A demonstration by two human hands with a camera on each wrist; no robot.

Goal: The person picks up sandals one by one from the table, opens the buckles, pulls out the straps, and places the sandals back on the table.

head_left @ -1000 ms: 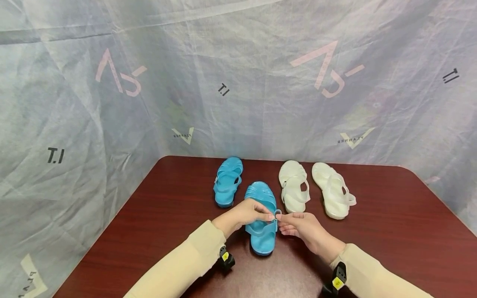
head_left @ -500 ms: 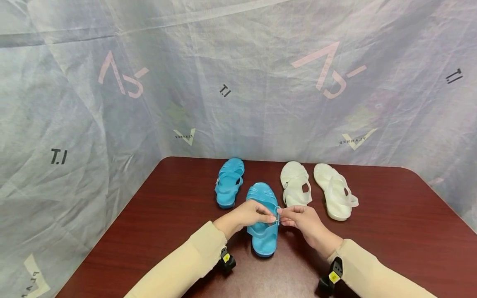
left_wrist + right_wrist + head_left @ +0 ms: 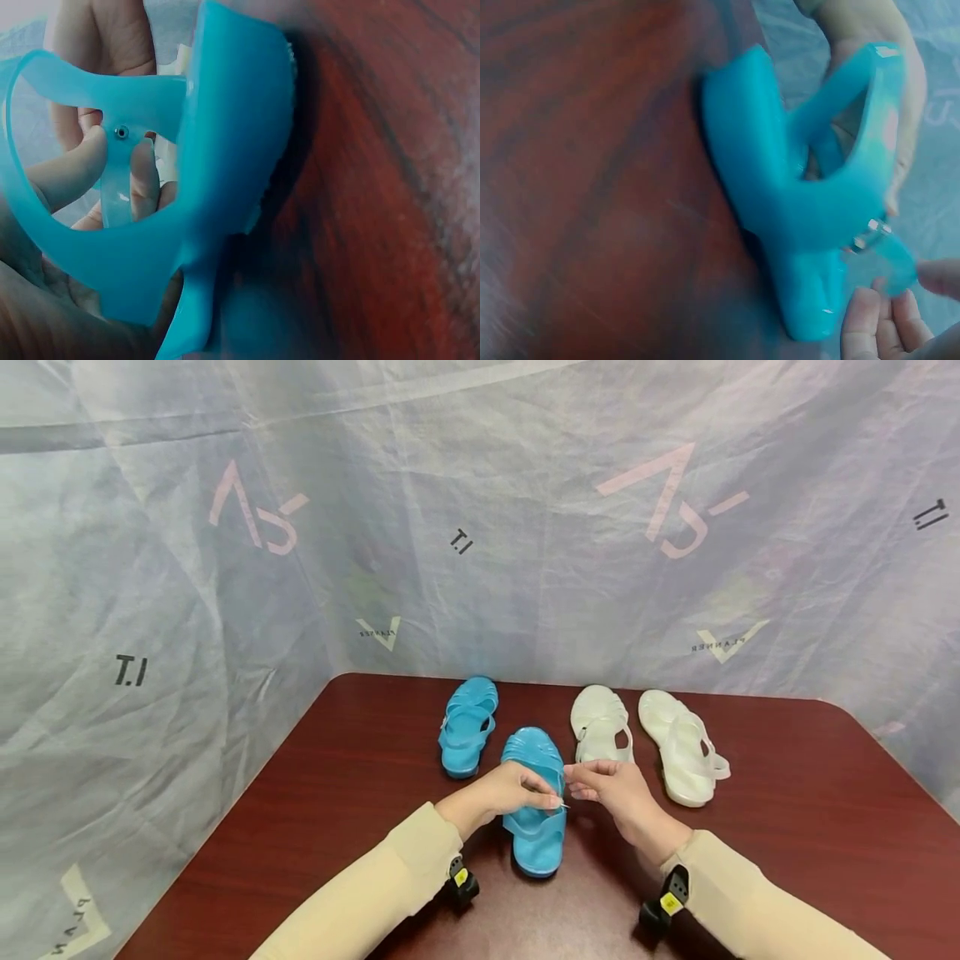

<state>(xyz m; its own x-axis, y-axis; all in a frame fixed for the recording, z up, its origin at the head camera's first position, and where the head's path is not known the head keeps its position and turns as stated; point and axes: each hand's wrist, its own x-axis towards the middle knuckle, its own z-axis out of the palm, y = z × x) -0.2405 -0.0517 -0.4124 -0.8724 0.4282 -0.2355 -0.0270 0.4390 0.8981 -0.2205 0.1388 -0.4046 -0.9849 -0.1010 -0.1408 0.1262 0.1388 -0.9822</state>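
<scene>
A blue jelly sandal (image 3: pixel 538 853) rests on the table, toe pointing away from me. Reaching over it from the left, my left hand (image 3: pixel 506 789) pinches its side strap near the metal buckle (image 3: pixel 871 234). In the left wrist view, thumb and fingertip sit on either side of the strap by a small metal rivet (image 3: pixel 121 132). My right hand (image 3: pixel 618 792), at the sandal's right side, pinches the free end of the strap (image 3: pixel 901 271) between thumb and fingers. That end sticks out past the buckle. My left hand hides the sandal's middle in the head view.
The matching blue sandal (image 3: pixel 463 739) stands behind to the left. Two white sandals lie at the back right, one white sandal (image 3: pixel 596 714) partly behind my right hand, the other white sandal (image 3: pixel 678 752) farther right. A grey printed cloth (image 3: pixel 480 593) hangs behind the dark red table (image 3: pixel 360 760).
My right hand has moved forward along the sandal's right edge with the strap end, now covering the near white sandal's heel. My left hand stays at the buckle. The head view has shifted slightly.
</scene>
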